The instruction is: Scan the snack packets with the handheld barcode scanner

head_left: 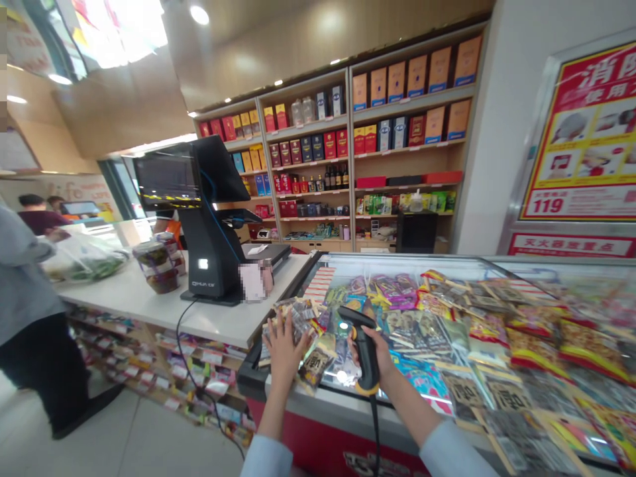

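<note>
My right hand [381,354] is wrapped round the grip of a black barcode scanner [366,351], whose head points toward the left and away from me. A cable runs down from its base. My left hand [287,343] lies with fingers spread over several snack packets [299,317] at the freezer's left end. Just right of its wrist is a dark snack packet [314,368] with a pale label. Beneath these packets is the glass top of a display freezer [342,257]; more bagged snacks [420,328] cover it to the right of the scanner.
On the white counter [233,324] to the left stand a black checkout terminal [206,232] and stacked plastic tubs [158,265]. A person in a light top [24,271] stands beside a plastic bag of greens [87,257]. Behind are shelves of boxes [308,149].
</note>
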Tool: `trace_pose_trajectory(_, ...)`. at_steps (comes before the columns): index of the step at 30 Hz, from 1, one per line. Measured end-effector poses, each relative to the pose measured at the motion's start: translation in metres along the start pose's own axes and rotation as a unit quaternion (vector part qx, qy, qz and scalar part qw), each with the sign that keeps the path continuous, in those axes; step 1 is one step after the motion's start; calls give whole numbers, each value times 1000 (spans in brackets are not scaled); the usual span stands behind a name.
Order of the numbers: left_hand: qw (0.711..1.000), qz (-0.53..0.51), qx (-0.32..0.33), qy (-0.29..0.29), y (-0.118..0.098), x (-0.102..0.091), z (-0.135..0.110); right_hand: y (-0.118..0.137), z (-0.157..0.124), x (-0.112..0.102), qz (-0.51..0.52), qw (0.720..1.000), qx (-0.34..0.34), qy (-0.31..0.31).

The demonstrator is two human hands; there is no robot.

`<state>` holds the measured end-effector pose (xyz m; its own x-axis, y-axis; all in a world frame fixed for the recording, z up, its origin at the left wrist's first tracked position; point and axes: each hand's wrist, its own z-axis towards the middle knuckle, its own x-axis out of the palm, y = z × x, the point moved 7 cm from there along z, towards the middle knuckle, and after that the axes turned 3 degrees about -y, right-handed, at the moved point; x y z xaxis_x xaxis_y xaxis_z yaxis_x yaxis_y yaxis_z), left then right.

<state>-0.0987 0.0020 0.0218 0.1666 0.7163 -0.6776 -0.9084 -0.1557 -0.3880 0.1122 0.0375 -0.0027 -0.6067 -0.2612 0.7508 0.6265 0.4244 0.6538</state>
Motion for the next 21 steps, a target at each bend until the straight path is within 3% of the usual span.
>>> trace_pose_trajectory(8,994,-86,-6,-72,17,-3,0,3,-4,3,3,1000,1,-9)
trace_pose_trajectory(21,993,-92,-4,-78,24,1,-2,2,-1,-1,-19,1000,-7,-21)
